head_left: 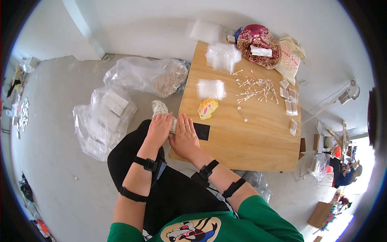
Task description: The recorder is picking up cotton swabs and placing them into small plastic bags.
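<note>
Closely bunched, slim pale sticks (173, 126) show between the hands (186, 138).

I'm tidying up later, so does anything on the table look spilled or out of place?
The cotton swabs lie loose and crisscrossed on the table, as if spilled, though perhaps laid out that way. A few swabs lie apart, nearer the person. The yellow cards are fanned unevenly. No damage shows.

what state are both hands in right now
Left hand: beside a pale bundle, grip can't be told.
Right hand: fingers extended beside the same bundle, grip can't be told.
</note>
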Demonstrator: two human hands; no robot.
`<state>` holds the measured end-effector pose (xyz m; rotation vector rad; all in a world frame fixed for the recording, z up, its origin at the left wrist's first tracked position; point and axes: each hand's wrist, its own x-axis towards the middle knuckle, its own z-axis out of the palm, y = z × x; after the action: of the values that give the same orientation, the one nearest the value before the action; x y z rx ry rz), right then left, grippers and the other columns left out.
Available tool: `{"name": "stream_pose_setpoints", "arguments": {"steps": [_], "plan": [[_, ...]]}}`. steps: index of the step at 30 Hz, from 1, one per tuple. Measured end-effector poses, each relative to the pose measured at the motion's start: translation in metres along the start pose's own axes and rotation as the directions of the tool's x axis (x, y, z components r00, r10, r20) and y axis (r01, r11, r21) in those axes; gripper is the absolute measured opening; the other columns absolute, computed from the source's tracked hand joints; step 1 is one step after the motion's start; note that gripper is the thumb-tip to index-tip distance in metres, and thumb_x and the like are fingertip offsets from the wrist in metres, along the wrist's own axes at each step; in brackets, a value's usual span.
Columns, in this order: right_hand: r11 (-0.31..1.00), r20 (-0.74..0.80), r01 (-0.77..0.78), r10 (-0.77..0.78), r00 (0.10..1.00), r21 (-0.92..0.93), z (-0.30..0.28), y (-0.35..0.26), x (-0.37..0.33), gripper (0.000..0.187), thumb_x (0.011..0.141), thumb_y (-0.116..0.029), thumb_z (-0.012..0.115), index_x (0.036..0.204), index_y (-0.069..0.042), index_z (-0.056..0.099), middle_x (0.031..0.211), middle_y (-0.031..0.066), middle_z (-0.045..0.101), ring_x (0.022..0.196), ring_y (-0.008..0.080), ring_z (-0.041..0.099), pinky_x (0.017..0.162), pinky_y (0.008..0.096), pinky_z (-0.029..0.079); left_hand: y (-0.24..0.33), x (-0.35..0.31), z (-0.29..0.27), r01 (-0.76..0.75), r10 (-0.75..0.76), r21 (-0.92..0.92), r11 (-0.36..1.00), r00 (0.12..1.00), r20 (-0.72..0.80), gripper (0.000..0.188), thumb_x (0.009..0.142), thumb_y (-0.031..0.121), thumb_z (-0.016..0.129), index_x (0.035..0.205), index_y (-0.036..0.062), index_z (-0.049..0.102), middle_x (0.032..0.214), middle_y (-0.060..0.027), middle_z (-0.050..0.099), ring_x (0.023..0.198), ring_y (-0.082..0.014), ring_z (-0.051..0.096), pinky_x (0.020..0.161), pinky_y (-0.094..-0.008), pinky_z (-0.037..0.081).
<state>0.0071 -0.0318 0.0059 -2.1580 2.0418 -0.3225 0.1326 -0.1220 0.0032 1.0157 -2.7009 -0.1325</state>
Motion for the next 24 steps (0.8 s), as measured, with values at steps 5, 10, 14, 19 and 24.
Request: {"name": "stream_pose_setpoints", "arguments": {"steps": [5,10,14,19,24], "plan": [[0.975,-0.148,0.134,-0.108,0.983,0.18,-0.007,-0.019,0.014,0.069,0.088,-0.03,0.061,0.138,0.011,0.039,0.148,0.0265,0.035,0.142,0.0385,0.028,0.118,0.0462,0.022,-0.016,-0.016,-0.027,0.145,-0.145,0.006,0.989,0.989,0.017,0.043,0.082,0.006,0.054,0.125,-0.0001,0.054,0.104,-0.0132,0.06,0.101,-0.0304,0.057,0.093,-0.04,0.045],[0.826,-0.318,0.238,-0.075,0.945,0.512,-0.053,-0.012,-0.006,0.055,0.081,-0.016,0.07,0.129,0.003,0.05,0.141,0.022,0.045,0.136,0.04,0.037,0.113,0.0472,0.032,0.018,-0.041,-0.053,0.214,-0.249,-0.359,0.909,0.967,-0.054,0.062,0.067,-0.005,0.061,0.127,-0.0001,0.049,0.107,-0.0194,0.058,0.105,-0.0394,0.054,0.093,-0.045,0.043],[0.732,-0.45,0.305,0.002,0.893,0.609,-0.088,0.005,-0.046,0.033,0.072,-0.005,0.078,0.101,-0.006,0.064,0.116,0.0113,0.062,0.122,0.0388,0.053,0.097,0.0449,0.047,0.067,-0.05,-0.052,0.238,-0.273,-0.646,0.725,0.961,0.048,0.064,0.069,-0.008,0.062,0.13,0.0028,0.049,0.11,-0.0198,0.058,0.107,-0.0409,0.055,0.092,-0.0438,0.046],[0.749,-0.479,0.265,0.08,0.874,0.608,-0.11,0.03,-0.095,0.024,0.067,0.0,0.079,0.083,-0.006,0.063,0.099,0.009,0.063,0.11,0.0372,0.06,0.086,0.0441,0.051,0.13,-0.043,-0.044,0.219,-0.222,-0.689,0.691,0.971,0.086,0.065,0.073,-0.006,0.068,0.133,0.0022,0.047,0.109,-0.0208,0.058,0.106,-0.0411,0.055,0.09,-0.0435,0.046],[0.791,-0.473,0.197,0.13,0.872,0.58,-0.119,0.05,-0.133,0.023,0.065,0.001,0.079,0.078,-0.005,0.062,0.091,0.0075,0.063,0.102,0.0348,0.063,0.08,0.042,0.052,0.164,-0.04,-0.037,0.144,-0.136,-0.696,0.704,0.989,0.067,0.065,0.073,-0.006,0.068,0.134,0.001,0.045,0.104,-0.0237,0.057,0.099,-0.0445,0.054,0.084,-0.0457,0.046]]}}
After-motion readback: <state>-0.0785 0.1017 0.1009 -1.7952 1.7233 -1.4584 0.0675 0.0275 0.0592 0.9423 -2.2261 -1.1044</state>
